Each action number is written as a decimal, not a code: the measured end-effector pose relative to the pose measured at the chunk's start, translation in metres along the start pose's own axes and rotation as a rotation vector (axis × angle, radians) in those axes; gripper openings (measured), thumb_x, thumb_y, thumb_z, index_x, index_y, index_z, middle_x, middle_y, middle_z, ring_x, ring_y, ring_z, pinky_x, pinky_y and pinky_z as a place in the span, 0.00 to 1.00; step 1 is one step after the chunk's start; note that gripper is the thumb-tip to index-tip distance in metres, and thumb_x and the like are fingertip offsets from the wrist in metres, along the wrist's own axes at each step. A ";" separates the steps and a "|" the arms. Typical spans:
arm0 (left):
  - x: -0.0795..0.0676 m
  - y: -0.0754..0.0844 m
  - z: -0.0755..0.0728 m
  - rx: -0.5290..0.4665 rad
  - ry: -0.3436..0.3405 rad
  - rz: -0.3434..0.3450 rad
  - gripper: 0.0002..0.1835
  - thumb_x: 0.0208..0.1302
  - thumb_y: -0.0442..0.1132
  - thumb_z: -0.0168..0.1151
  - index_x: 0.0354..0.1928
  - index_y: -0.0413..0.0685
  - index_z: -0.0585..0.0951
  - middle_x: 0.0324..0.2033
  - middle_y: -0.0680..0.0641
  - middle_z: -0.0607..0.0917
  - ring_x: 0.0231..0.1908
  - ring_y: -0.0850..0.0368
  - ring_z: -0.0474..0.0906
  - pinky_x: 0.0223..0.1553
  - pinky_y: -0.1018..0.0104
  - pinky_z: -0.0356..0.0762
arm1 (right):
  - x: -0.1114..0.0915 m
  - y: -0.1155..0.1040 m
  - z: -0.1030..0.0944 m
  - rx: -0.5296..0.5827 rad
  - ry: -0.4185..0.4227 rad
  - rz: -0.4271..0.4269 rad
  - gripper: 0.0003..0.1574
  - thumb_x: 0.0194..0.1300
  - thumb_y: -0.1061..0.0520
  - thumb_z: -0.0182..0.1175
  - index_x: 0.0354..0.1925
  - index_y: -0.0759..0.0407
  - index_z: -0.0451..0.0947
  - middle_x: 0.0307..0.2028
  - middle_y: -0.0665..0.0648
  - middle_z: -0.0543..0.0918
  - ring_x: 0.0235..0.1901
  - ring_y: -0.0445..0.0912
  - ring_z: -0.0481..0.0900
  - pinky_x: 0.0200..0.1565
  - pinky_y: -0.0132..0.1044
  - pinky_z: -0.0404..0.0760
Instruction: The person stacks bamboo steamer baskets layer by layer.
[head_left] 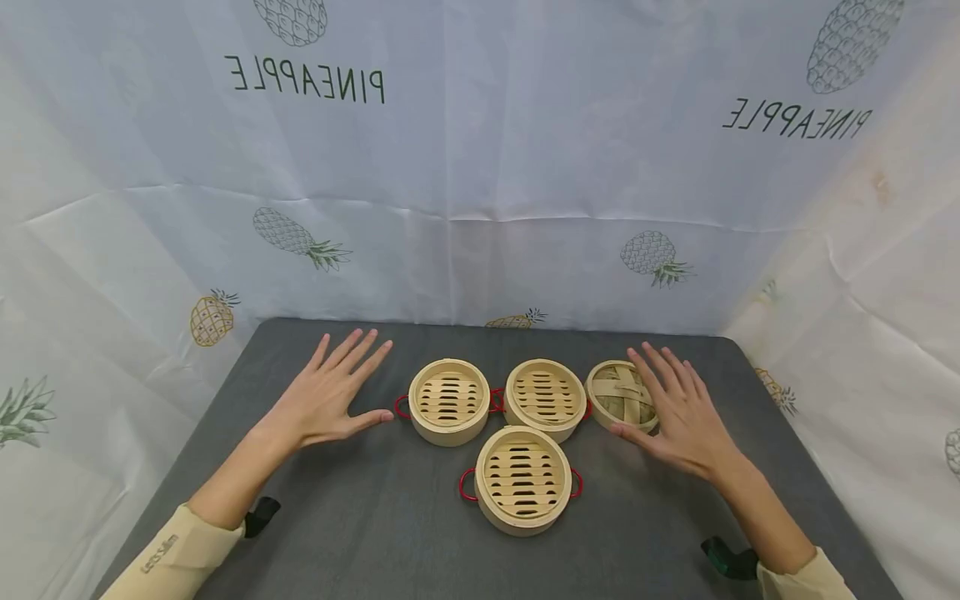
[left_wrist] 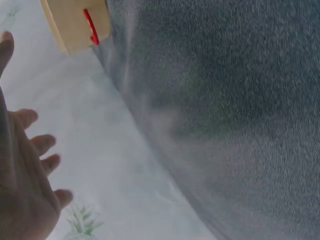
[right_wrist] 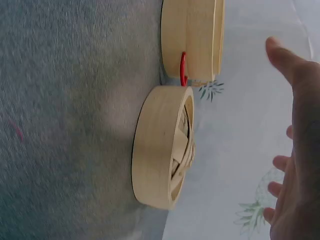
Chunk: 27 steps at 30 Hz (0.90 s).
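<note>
Three round bamboo steamer baskets with slatted bottoms and red side handles sit on the dark table: a left basket (head_left: 450, 398), a middle basket (head_left: 545, 396) and a front basket (head_left: 523, 479). At the right lies a woven bamboo lid (head_left: 621, 392), partly hidden behind my right hand (head_left: 681, 417) in the head view. That hand hovers over the lid with fingers spread, holding nothing; the right wrist view shows a gap between it and the lid (right_wrist: 159, 147). To the left of the left basket, my left hand (head_left: 330, 396) is raised, fingers spread, also holding nothing.
A dark grey cloth (head_left: 360, 533) covers the table. White curtains (head_left: 480, 150) printed with pineapples hang behind it and along both sides. Dark straps (head_left: 261, 517) show at both wrists, below cream sleeves (head_left: 180, 554).
</note>
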<state>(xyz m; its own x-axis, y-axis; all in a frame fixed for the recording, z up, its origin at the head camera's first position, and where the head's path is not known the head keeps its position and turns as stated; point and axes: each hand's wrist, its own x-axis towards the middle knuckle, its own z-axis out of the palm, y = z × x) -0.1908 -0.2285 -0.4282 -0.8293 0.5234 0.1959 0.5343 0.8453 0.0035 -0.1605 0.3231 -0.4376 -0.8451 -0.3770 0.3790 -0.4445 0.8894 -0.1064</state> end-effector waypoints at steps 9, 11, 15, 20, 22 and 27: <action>0.005 0.010 0.003 -0.230 -0.056 -0.028 0.41 0.73 0.61 0.69 0.79 0.47 0.73 0.75 0.39 0.78 0.73 0.37 0.77 0.61 0.32 0.83 | 0.000 -0.023 0.001 0.258 0.037 -0.024 0.58 0.58 0.48 0.82 0.80 0.53 0.67 0.75 0.65 0.73 0.71 0.65 0.69 0.62 0.73 0.71; 0.006 0.012 0.004 -0.275 -0.087 -0.047 0.38 0.73 0.59 0.69 0.78 0.48 0.74 0.73 0.39 0.79 0.71 0.37 0.79 0.57 0.30 0.85 | -0.001 -0.028 0.001 0.313 0.023 -0.013 0.57 0.58 0.50 0.83 0.80 0.52 0.68 0.75 0.64 0.74 0.72 0.65 0.69 0.64 0.73 0.70; 0.009 0.016 0.006 -0.361 -0.120 -0.060 0.36 0.74 0.57 0.69 0.77 0.47 0.75 0.69 0.39 0.82 0.67 0.39 0.83 0.55 0.31 0.85 | -0.004 -0.038 0.003 0.398 -0.007 0.007 0.56 0.59 0.52 0.83 0.79 0.50 0.68 0.74 0.61 0.75 0.74 0.64 0.68 0.65 0.73 0.71; 0.013 0.018 0.011 -0.430 -0.117 -0.034 0.36 0.73 0.55 0.72 0.74 0.41 0.76 0.65 0.38 0.85 0.62 0.42 0.85 0.58 0.38 0.86 | -0.011 -0.048 0.008 0.438 -0.036 0.010 0.56 0.60 0.49 0.83 0.80 0.47 0.67 0.74 0.54 0.75 0.72 0.53 0.71 0.63 0.59 0.76; 0.015 0.019 0.012 -0.446 -0.122 -0.029 0.36 0.72 0.55 0.73 0.73 0.39 0.77 0.65 0.37 0.85 0.62 0.42 0.85 0.59 0.39 0.86 | -0.014 -0.052 0.010 0.456 -0.046 0.008 0.56 0.60 0.49 0.83 0.80 0.44 0.66 0.74 0.53 0.75 0.71 0.51 0.72 0.62 0.55 0.78; 0.020 0.022 0.014 -0.474 -0.140 -0.026 0.40 0.69 0.55 0.76 0.72 0.34 0.76 0.64 0.35 0.85 0.62 0.39 0.85 0.61 0.38 0.85 | -0.018 -0.060 0.015 0.502 -0.057 -0.009 0.58 0.59 0.48 0.84 0.80 0.42 0.65 0.71 0.53 0.77 0.64 0.47 0.76 0.58 0.48 0.83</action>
<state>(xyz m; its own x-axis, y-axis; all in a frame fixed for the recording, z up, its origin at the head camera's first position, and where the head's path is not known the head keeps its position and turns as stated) -0.1976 -0.1977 -0.4382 -0.8398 0.5400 0.0566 0.5022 0.7329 0.4589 -0.1232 0.2727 -0.4516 -0.8492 -0.4099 0.3330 -0.5281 0.6575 -0.5374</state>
